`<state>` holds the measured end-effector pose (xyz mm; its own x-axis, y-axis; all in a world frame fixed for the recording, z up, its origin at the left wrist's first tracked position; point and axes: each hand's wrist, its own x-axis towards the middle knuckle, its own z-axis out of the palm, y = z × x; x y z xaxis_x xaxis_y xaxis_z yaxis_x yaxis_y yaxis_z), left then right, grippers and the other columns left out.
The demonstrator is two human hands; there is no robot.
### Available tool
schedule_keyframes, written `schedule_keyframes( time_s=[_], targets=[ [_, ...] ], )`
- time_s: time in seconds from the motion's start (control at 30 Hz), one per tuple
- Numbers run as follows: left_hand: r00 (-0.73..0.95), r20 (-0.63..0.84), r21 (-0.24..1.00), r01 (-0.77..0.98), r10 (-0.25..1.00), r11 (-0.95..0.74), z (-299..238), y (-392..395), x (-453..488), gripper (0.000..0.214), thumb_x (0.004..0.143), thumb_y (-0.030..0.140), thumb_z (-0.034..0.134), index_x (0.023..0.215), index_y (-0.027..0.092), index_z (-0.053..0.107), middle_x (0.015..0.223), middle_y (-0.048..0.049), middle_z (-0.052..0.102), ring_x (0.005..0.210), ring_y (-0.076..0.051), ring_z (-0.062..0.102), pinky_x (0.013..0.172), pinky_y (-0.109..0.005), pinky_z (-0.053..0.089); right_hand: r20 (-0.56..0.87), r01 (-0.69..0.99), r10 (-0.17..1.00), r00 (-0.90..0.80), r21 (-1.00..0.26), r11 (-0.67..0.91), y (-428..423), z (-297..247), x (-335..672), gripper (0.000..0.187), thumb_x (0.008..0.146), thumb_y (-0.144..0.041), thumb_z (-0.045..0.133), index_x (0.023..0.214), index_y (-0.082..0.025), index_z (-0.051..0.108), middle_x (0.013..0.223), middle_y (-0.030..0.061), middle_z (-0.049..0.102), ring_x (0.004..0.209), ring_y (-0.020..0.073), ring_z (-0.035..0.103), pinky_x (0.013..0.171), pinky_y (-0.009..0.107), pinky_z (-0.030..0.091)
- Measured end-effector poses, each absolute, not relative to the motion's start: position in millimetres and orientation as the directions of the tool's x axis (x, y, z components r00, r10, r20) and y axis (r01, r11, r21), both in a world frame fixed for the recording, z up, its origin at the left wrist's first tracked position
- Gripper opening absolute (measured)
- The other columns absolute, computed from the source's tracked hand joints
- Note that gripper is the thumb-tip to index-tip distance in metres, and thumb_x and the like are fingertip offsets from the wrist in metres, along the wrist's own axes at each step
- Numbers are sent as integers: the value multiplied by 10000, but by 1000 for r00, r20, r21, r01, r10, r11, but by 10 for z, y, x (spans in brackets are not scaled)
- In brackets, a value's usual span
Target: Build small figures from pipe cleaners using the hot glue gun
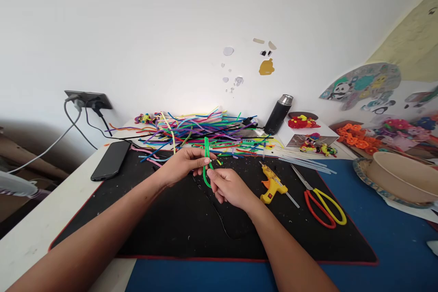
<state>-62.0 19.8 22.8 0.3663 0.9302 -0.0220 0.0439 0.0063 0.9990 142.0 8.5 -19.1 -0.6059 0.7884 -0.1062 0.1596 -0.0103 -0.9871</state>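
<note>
A green pipe cleaner [206, 144], bent into a narrow loop, stands upright between my two hands above the black mat. My left hand [186, 164] pinches it around the middle with thumb and fingers. Lower down, my right hand [227, 186] is closed on the bottom part of the same loop, and its fingertips hide some of it. A small yellow-tipped bit [219, 162] shows just beyond the fingers; I cannot make out whether it is held. To the right of my right hand lies a yellow glue gun [273, 183] with a clear glue stick in its back.
A heap of coloured pipe cleaners [201, 125] lies along the wall. Scissors [323, 203] rest on the mat's [164, 237] right side, a phone [111, 160] at its left. A black flask [278, 115], clear glue sticks [310, 164] and a bowl [404, 173] stand or lie farther right.
</note>
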Motion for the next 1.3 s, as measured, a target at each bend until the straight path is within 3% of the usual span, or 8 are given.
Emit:
schedule_keyframes(
  time_s=[0.23,0.5,0.6,0.73,0.83,0.97,1.3],
  targets=[
    [332,-14,995,-86,943,45,203,194,-589,336,742,463,901,801,161,767,607,0,638,517,-103,546,488,-204,436,-89,119,815,-573,-993,-24,81,-156,1405,561,982,-680,535,713,-192,591,462,-53,490,389,91,483,418,214,325],
    [90,10,973,-231,996,11,245,188,-574,378,710,466,932,766,156,724,596,-17,688,504,-120,597,523,-235,480,-38,-18,914,-404,-999,-49,127,-103,1406,395,928,-598,628,923,-202,616,607,-53,568,418,107,548,388,210,306],
    [33,3,972,-234,999,5,237,192,-574,398,715,484,924,765,159,700,602,-17,693,497,-131,607,516,-247,471,12,53,935,-354,-998,33,120,-128,1399,338,939,-543,638,1011,-213,632,650,-52,583,442,116,560,445,233,382],
    [-14,5,982,-190,1000,-8,229,198,-573,417,716,503,916,771,159,686,610,-17,697,499,-133,610,519,-250,468,182,325,931,-315,-901,286,73,-140,1399,265,967,-448,640,1127,-241,678,674,-44,598,541,138,572,551,253,400],
    [-23,10,986,-166,1000,-14,227,192,-557,435,707,519,916,755,165,669,606,-17,695,505,-136,611,521,-252,464,260,466,905,-336,-789,399,43,-122,1407,226,983,-420,637,1097,-238,707,672,-31,620,601,153,570,588,259,362],
    [-27,7,989,-148,1000,-11,228,178,-531,446,697,537,913,771,164,680,605,-15,690,510,-139,611,532,-261,472,286,519,891,-352,-733,440,49,-118,1423,234,1008,-436,611,1026,-230,723,664,-21,628,598,154,560,596,261,340],
    [-34,33,985,-166,999,-38,241,156,-502,450,703,540,914,758,158,682,631,-24,698,524,-136,618,520,-259,473,107,371,915,-388,-891,261,75,-110,1424,260,1017,-426,577,871,-229,664,612,-33,656,480,125,602,560,238,428]
  ],
)
